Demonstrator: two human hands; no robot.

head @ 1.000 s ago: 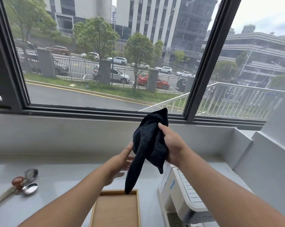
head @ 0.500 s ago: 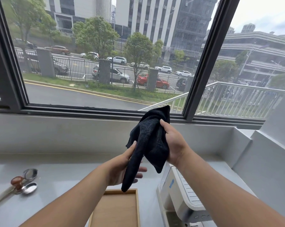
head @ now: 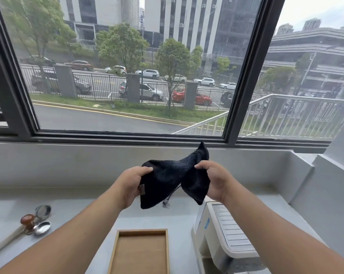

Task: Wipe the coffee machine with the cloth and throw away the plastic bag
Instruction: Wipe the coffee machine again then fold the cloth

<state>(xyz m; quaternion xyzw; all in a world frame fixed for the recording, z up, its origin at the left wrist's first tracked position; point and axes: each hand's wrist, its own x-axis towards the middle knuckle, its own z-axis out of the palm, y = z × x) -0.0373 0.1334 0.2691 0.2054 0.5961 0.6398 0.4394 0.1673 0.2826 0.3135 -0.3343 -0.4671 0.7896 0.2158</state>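
A black cloth (head: pixel 173 175) is stretched in the air between both my hands, above the grey counter. My left hand (head: pixel 132 184) grips its left end, where a small tag shows. My right hand (head: pixel 214 179) pinches the right end, and a corner of cloth sticks up above it. The white coffee machine (head: pixel 226 234) stands at the lower right, below my right forearm, with its ribbed top facing up. No plastic bag is visible.
A shallow wooden tray (head: pixel 141 252) lies on the grey counter (head: pixel 78 214) at bottom centre. At the left lie a wooden-handled tamper (head: pixel 27 219) and metal filter baskets (head: pixel 42 227). A large window and a raised grey ledge close off the back and right.
The cloth hung bunched from my right hand; my left hand has taken its lower end and pulled it left, spreading it between both hands, which also sit lower.
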